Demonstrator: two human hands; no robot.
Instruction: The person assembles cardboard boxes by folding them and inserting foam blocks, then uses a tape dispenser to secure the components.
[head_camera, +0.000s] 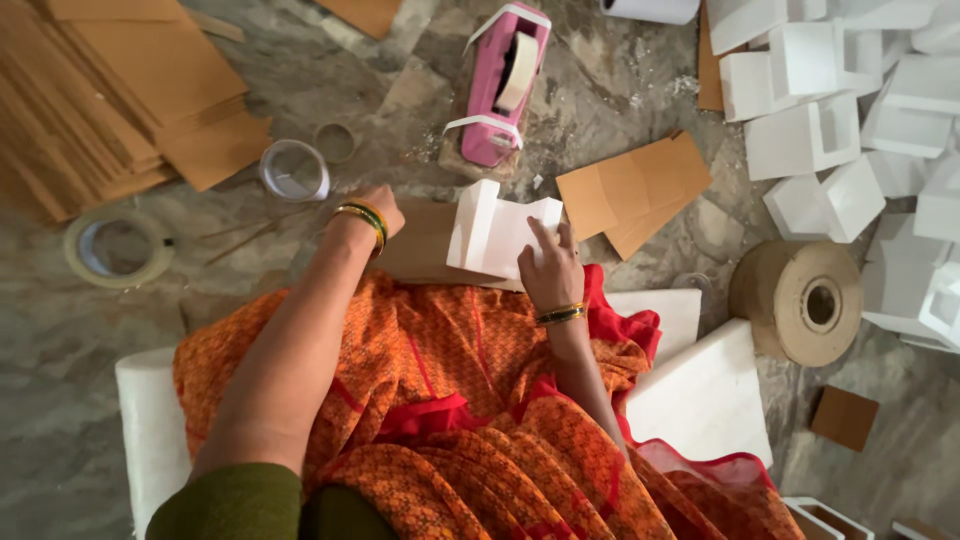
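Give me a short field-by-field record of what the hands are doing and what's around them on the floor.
left hand: on the brown cardboard sheet
right hand: pressing the white foam block
ahead: pink tape dispenser
far left: stack of cardboard sheets, tape roll
right side: pile of white foam pieces, big brown paper roll

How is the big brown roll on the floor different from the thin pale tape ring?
The big brown paper roll is thick, with a small hole in its middle; the thin pale tape ring is a narrow band round a wide opening. The brown roll lies on the far side of the right hand; the pale ring lies beyond the left hand. Both lie flat on the stone floor, untouched.
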